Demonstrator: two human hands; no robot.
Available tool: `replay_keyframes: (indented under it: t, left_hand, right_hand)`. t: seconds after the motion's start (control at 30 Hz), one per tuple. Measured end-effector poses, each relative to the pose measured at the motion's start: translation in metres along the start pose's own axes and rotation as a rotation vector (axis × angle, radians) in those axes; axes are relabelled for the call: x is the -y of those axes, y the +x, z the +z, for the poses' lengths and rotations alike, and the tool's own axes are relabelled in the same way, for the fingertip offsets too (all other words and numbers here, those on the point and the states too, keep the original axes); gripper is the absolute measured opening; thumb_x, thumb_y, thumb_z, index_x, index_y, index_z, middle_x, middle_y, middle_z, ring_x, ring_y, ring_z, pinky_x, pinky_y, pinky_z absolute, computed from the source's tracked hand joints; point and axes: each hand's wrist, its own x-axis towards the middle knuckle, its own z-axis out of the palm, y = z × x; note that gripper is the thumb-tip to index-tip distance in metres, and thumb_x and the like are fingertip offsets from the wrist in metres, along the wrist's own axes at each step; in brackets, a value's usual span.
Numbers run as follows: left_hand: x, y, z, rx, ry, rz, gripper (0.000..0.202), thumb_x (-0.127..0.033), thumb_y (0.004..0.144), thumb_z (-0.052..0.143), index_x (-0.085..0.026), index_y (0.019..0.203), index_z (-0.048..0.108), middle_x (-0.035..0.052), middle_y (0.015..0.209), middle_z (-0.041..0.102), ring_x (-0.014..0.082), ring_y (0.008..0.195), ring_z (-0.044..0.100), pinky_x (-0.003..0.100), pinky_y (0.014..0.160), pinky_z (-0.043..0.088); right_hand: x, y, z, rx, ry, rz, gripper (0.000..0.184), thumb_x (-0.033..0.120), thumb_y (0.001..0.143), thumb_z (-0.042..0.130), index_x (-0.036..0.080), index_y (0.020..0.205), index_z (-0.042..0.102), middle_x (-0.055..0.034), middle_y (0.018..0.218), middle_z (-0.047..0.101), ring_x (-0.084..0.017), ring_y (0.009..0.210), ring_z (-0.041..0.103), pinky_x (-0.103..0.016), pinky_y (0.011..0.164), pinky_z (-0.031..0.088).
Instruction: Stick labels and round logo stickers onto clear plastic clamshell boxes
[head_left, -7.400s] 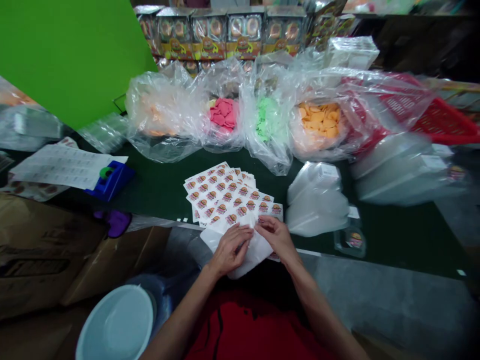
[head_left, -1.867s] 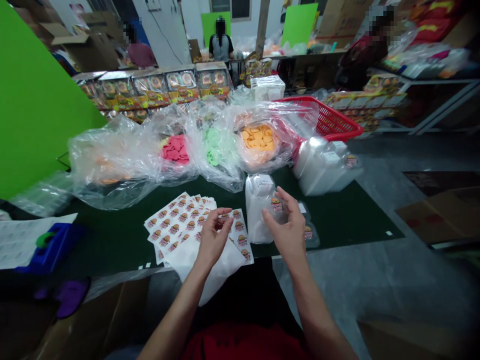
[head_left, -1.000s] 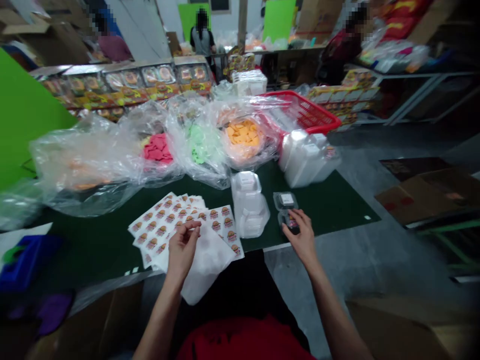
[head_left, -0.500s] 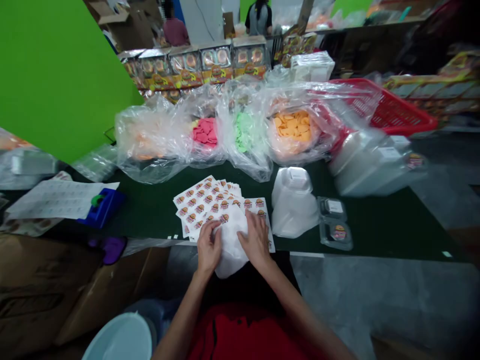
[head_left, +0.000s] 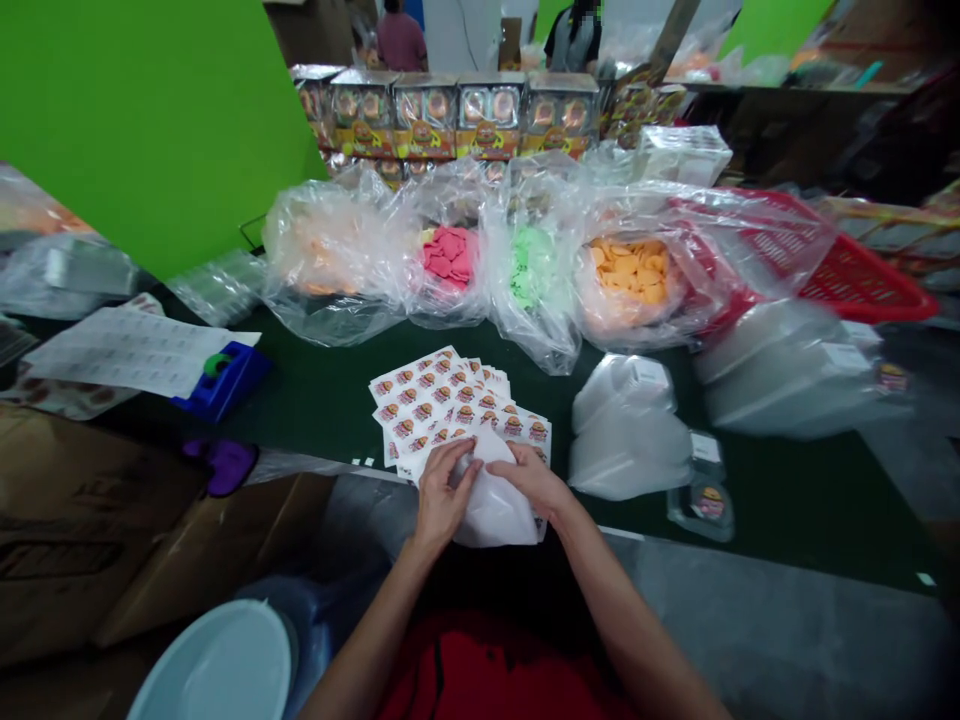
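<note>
Between my hands is a white sheet (head_left: 496,508), its plain side up and its lower part bent over the table's front edge. My left hand (head_left: 444,492) is closed at its left side, thumb and fingers pinching near the top. From the right, my right hand (head_left: 537,482) grips the same sheet, thumb on top, its other fingers partly hidden. Sticker sheets (head_left: 424,400) printed with burgers lie fanned out beneath and beyond it. To the right stand nested clear plastic boxes (head_left: 630,450). Beside them, an open clear box (head_left: 703,495) carries a burger sticker.
Plastic bags of pink pieces (head_left: 450,258), green pieces (head_left: 531,268) and orange pieces (head_left: 634,270) line the back. A red basket (head_left: 862,275) sits behind more clear boxes (head_left: 795,375). At left is a blue tape dispenser (head_left: 225,380); a pale basin (head_left: 214,665) stands below.
The view has shifted, so the table's things appear further right or lower. My hands have come closer together at the sheet's top, and my right hand now grips its edge.
</note>
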Motion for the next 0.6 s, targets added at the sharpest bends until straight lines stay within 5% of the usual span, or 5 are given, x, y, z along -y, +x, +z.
replay_keyframes:
  t: [0.33,0.6]
  left_hand:
    - [-0.014,0.011,-0.002,-0.001,-0.061,0.011,0.02,-0.032,0.098,0.07,-0.028,0.112,0.083,0.0081,0.116,0.081,0.0271,0.113,0.072,0.051,0.105,0.056]
    - [-0.018,0.008,0.004,0.024,-0.281,-0.271,0.022,-0.04,0.093,0.072,-0.023,0.096,0.084,0.0077,0.102,0.082,0.0254,0.101,0.075,0.042,0.099,0.057]
  right_hand:
    - [0.0,-0.013,-0.005,0.004,0.196,0.008,0.046,0.049,0.062,0.096,0.018,0.093,0.08,-0.0043,0.083,0.081,-0.017,0.063,0.069,-0.029,0.066,0.054]
    - [-0.003,-0.026,-0.017,0.088,0.115,-0.016,0.043,0.05,0.069,0.09,0.018,0.095,0.08,-0.0039,0.078,0.079,-0.018,0.061,0.068,-0.029,0.063,0.054]
